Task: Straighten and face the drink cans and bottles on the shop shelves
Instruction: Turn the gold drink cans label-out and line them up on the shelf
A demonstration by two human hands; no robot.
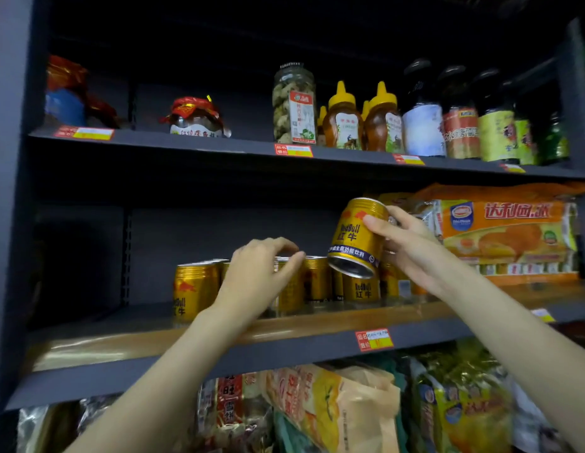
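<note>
Item: gold Red Bull can (358, 238), tilted, gripped in right hand (407, 245) above shelved row of cans (312, 281). Left hand (261, 273) rested curled fingertips on row tops; whether gripping, cannot tell. Advice: set upright, label forward.

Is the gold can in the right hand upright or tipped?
Tipped. The lifted gold can, gripped by the right hand, leans with its top to the right and its base rim showing, above the standing cans.
</note>
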